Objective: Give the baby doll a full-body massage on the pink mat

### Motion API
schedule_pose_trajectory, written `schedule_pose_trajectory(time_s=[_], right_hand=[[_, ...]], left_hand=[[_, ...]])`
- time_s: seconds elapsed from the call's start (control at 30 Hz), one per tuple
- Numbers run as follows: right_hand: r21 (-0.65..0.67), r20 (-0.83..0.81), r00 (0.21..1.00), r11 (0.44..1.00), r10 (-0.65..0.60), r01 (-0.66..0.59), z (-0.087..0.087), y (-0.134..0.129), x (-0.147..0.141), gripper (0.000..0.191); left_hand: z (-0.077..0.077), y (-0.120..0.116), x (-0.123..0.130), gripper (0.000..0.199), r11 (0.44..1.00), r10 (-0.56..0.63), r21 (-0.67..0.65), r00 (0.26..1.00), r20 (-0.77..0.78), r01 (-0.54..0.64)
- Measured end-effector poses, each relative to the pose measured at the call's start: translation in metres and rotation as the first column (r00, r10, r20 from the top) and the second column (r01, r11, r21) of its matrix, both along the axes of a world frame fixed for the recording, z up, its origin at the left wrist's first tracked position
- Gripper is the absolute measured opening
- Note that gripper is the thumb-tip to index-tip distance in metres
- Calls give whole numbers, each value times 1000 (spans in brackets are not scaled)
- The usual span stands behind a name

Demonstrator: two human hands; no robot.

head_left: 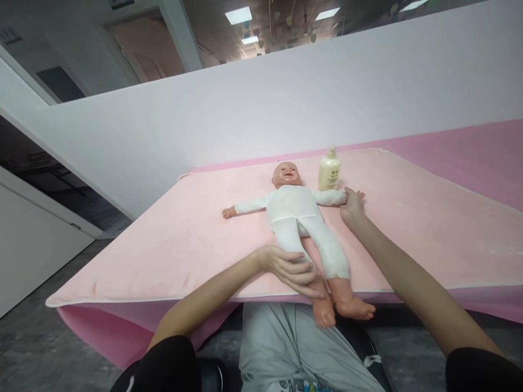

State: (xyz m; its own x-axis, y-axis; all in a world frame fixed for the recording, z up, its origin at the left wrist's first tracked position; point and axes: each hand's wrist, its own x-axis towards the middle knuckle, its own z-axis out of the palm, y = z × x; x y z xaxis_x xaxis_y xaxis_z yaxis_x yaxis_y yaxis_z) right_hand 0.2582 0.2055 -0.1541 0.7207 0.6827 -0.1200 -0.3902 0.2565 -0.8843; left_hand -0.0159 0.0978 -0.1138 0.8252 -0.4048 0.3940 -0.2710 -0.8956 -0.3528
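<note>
A baby doll (291,202) with a white cloth body lies on its back, head toward the wall, arms spread and feet past the table's front edge. My right hand (352,208) is closed around the doll's wrist at the right, with the doll's fingers showing beyond it. Across the doll's left-side lower leg rests my left hand (291,267), its fingers stretched and slightly apart. Its thumb is hidden. A pale yellow pump bottle (329,170) stands upright beside the doll's head, just behind the arm I hold.
A light pink towel (196,234) covers much of the table, over a darker pink cloth (482,155). Behind it rises a low white wall (347,98) with glass above. My lap in grey trousers (278,343) is below the front edge.
</note>
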Motion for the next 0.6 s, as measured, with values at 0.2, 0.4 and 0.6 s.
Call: schedule_pose_trajectory(time_s=[0.2,0.4,0.6], right_hand=[[112,352,935,991,31,-75,18,-19,-13,95],[53,726,678,972,119,-227,27,-33,-32,106],[121,876,482,957,21,-263,33,-41,-47,76]], left_hand=[[0,46,-46,33,944,329,-82,881,339,-321],[5,69,-62,51,727,684,-531,390,616,-436],[0,64,-45,51,551,824,-786,330,460,-280]])
